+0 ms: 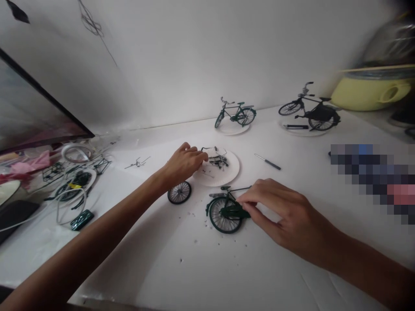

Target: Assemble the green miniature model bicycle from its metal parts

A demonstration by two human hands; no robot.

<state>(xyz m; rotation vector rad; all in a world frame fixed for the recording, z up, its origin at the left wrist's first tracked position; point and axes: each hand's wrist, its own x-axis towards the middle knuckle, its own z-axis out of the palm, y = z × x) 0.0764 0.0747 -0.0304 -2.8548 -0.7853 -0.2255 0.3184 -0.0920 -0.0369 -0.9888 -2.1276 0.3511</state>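
Note:
My right hand (pixel 272 207) has its thumb and fingers closed on the frame of a green model bicycle (pixel 227 214), whose rear wheel and saddle show to the left of the fingers. My left hand (pixel 187 160) reaches over the left edge of a white plate (pixel 231 170) that bears small dark and silvery parts (pixel 219 160). Its fingers are bent, and their tips are too small and dark to tell whether they pinch a part. A loose spoked wheel (pixel 179 192) lies just below my left hand, left of the bicycle.
A screwdriver (pixel 268 162) lies right of the plate. Behind stand a green model bicycle (pixel 235 113) and a black one (pixel 308 108). Frames, cable and other parts crowd the left side near a screen (pixel 39 103). A yellow pot (pixel 359 90) is back right.

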